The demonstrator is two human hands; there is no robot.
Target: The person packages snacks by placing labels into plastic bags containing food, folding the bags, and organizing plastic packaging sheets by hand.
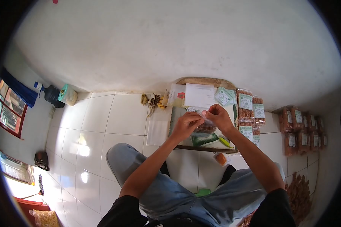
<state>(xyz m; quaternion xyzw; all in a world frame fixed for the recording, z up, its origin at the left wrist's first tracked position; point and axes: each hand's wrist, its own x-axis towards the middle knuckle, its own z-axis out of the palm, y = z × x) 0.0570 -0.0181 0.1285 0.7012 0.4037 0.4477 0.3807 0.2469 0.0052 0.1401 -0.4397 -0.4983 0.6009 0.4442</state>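
Both hands are pinched on the top of a clear plastic bag with brown contents (206,128), held over a low table (185,146). My left hand (187,124) grips the bag's left side, fingers closed. My right hand (219,116) pinches its upper right edge, close to the left. Just behind the hands lie a stack of white sheets (199,94) and green-and-white labels (225,96). A yellow-green tool (226,142), its kind unclear, rests near the right wrist, beside a dark green patterned piece (204,139).
Filled, labelled packs (246,104) stand along the table's right side, and more packs (301,132) stand on the floor by the right wall. Clear empty bags (157,132) lie at left, near bananas (161,104). A small orange packet (220,158) lies before the table.
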